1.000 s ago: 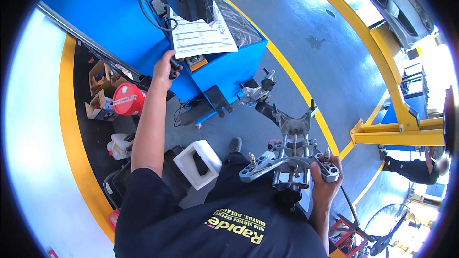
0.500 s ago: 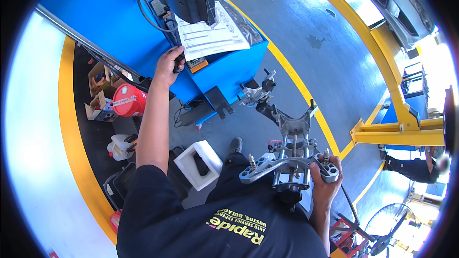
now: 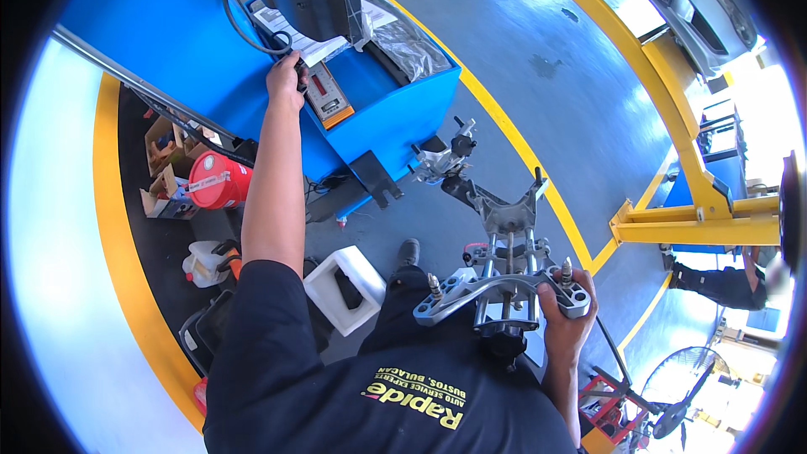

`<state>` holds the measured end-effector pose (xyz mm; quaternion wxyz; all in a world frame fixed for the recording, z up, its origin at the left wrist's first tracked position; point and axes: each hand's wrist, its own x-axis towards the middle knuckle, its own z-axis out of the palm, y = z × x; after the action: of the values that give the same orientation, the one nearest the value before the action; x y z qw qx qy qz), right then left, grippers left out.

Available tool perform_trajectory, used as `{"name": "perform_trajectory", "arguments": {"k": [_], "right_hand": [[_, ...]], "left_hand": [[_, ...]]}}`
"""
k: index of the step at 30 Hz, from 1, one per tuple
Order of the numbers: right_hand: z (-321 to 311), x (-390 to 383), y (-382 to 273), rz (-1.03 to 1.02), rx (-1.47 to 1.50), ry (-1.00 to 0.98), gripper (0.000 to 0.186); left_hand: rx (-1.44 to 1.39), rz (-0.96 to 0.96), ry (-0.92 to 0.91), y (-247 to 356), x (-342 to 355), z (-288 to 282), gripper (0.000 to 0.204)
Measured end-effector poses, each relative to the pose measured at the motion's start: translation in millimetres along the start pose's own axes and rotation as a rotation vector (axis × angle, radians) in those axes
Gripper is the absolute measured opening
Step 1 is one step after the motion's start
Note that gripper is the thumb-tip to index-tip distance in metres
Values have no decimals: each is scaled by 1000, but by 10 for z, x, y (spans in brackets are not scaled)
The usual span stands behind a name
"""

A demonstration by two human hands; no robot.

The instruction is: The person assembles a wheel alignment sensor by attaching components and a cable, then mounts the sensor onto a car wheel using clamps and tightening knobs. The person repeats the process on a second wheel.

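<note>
Right hand (image 3: pixel 569 319): fingers wrapped round one end of the metal clamp (image 3: pixel 487 288), which we carry in front of our shirt, its dark knob (image 3: pixel 503 345) toward us. Left hand (image 3: pixel 286 80): reaching out over the blue table (image 3: pixel 395 126), grasping a dark handle-like object (image 3: pixel 302 77); too small to identify. Papers (image 3: pixel 315 49) and a grey device (image 3: pixel 328 97) lie just beside it. We judge the step in hand as tending to the table one-handed while supporting the clamp. The next move, we reckon, calls for a firm right grip and working the dark object clear of the papers.
</note>
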<state>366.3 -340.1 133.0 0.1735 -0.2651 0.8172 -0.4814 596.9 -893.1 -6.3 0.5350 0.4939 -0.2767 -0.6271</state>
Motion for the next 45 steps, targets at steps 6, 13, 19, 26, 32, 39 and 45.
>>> {"name": "perform_trajectory", "arguments": {"k": [6, 13, 19, 26, 32, 39, 45], "right_hand": [[-17, -23, 8, 1, -25, 28, 32], [8, -29, 52, 2, -9, 50, 32], [-63, -64, 42, -43, -85, 23, 29], [-97, -18, -10, 9, -86, -1, 31], [-147, 27, -198, 75, 0, -37, 35], [-189, -122, -458, 57, 16, -23, 42], [-209, -326, -508, -62, -106, -12, 38]], "left_hand": [[616, 378, 183, -108, -209, -64, 32], [1245, 708, -93, -278, -908, 504, 41], [1795, 575, -392, -442, -713, 918, 37], [1190, 1271, -300, -828, -1577, 703, 28], [890, -216, -819, -2819, -2314, 421, 28], [405, -563, -565, -3814, -2444, 584, 35], [363, -354, -512, -3690, -2474, 694, 32]]}}
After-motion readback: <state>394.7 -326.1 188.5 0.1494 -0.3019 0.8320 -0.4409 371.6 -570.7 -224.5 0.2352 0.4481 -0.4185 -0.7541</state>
